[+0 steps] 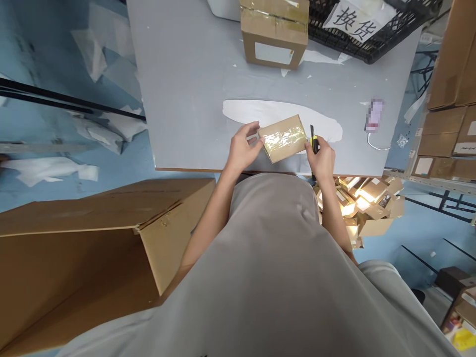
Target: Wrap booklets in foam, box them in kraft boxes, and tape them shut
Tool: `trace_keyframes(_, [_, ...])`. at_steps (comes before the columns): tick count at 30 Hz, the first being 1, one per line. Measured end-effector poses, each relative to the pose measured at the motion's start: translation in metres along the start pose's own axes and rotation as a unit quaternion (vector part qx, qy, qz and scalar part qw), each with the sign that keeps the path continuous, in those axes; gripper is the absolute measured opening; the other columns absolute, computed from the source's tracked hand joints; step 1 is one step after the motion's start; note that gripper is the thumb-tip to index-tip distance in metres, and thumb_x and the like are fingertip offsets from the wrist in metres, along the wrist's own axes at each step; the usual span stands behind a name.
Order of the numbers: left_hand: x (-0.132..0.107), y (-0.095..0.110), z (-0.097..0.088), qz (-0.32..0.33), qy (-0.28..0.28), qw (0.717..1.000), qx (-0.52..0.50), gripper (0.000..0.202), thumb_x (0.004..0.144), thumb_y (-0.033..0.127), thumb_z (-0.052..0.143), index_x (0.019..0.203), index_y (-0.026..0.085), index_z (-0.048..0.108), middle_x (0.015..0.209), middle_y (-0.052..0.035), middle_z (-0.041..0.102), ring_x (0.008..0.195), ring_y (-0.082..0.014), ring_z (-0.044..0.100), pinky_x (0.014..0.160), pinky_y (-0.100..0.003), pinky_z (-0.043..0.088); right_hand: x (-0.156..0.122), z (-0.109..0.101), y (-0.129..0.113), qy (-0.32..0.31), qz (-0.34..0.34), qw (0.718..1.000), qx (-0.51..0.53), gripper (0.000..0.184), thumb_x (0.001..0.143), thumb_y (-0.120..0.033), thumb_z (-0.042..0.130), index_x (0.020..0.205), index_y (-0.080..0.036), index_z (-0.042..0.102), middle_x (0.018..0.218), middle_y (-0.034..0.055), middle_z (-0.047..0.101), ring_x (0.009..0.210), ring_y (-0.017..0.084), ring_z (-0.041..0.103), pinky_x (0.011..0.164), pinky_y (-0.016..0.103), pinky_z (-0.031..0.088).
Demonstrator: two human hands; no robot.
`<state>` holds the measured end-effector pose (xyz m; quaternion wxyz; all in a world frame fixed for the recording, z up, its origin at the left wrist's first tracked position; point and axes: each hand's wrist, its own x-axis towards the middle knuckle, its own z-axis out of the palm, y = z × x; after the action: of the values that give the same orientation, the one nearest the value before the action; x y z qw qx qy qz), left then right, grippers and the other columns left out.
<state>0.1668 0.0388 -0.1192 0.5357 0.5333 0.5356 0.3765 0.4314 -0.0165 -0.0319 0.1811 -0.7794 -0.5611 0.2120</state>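
- Specimen: one small carton (283,139), over the near part of the grey table (186,99), in front of my body and partly across a white patch (330,128). Whether it rests on the surface or is slightly raised, I cannot tell.
- Orientation: long axis runs left to right, on a slant; right end lies farther from me than left end. A broad face is up.
- Glossy clear tape covers much of that face, lengthwise. No print legible on it; glare hides part.
- My left hand (241,147): grasping the carton's left end, thumb near me, fingers on the far side.
- My right hand (322,157): gripped around a black-and-yellow utility knife (314,144), fingertips also at the carton's right end. Knife's narrow dark end points away from me, beside the carton.
- Writing: the paper sheet (357,20) on the black crate (372,52), far right of the table, reads 换货 in large black characters.
- The larger taped box (275,29), left of the crate, turns a white label (274,53) towards me; text too small to read.
- Shelf cartons (442,126) at right carry white labels, likewise unreadable.
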Motion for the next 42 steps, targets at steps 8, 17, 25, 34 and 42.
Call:
trace_keyframes(8, [0.0, -0.008, 0.001, -0.004, -0.045, 0.999, -0.017, 0.069, 0.091, 0.066, 0.078, 0.141, 0.02, 0.076, 0.153, -0.0168, 0.075, 0.147, -0.0358, 0.07, 0.129, -0.053, 0.055, 0.003, 0.015, 0.023, -0.048, 0.06, 0.991, 0.111, 0.038, 0.109, -0.058, 0.059, 0.116, -0.023, 0.072, 0.087, 0.0026, 0.076, 0.071, 0.025, 0.077, 0.08, 0.035, 0.059])
trace_keyframes(17, [0.001, 0.001, -0.008, -0.012, -0.062, 0.998, 0.008, 0.07, 0.097, 0.066, 0.075, 0.153, 0.024, 0.07, 0.155, -0.0183, 0.074, 0.148, -0.035, 0.07, 0.126, -0.055, 0.057, 0.0, 0.015, 0.028, -0.045, 0.049, 0.992, 0.108, 0.038, 0.112, -0.059, 0.056, 0.116, -0.025, 0.073, 0.087, 0.0033, 0.077, 0.077, 0.026, 0.077, 0.082, 0.036, 0.059])
trace_keyframes(25, [-0.003, 0.049, 0.049, 0.124, -0.083, 0.972, 0.179, 0.059, 0.101, 0.073, 0.07, 0.148, 0.037, 0.074, 0.181, -0.0057, 0.049, 0.179, -0.0428, 0.021, 0.144, -0.072, 0.013, -0.016, 0.003, 0.017, -0.059, 0.029, 0.996, 0.053, 0.05, 0.117, -0.058, 0.044, 0.139, -0.022, 0.071, 0.124, 0.0144, 0.083, 0.11, 0.03, 0.081, 0.101, 0.038, 0.06])
trace_keyframes(34, [-0.008, 0.048, 0.081, 0.143, -0.137, 0.963, 0.182, 0.058, 0.105, 0.068, 0.066, 0.155, 0.038, 0.07, 0.182, -0.0041, 0.048, 0.178, -0.0401, 0.023, 0.147, -0.069, 0.002, -0.005, -0.011, -0.004, -0.113, 0.0, 0.992, -0.05, 0.051, 0.116, -0.033, 0.042, 0.16, -0.019, 0.064, 0.149, 0.0187, 0.075, 0.133, 0.037, 0.075, 0.115, 0.048, 0.058])
trace_keyframes(42, [-0.011, 0.046, 0.08, 0.192, -0.149, 0.919, 0.31, 0.06, 0.114, 0.057, 0.055, 0.168, 0.032, 0.057, 0.189, -0.0075, 0.035, 0.179, -0.0373, 0.021, 0.147, -0.07, 0.006, -0.001, -0.029, -0.057, -0.187, 0.067, 0.96, -0.198, 0.047, 0.118, -0.019, 0.037, 0.161, -0.012, 0.056, 0.143, 0.0234, 0.077, 0.124, 0.035, 0.079, 0.105, 0.043, 0.06])
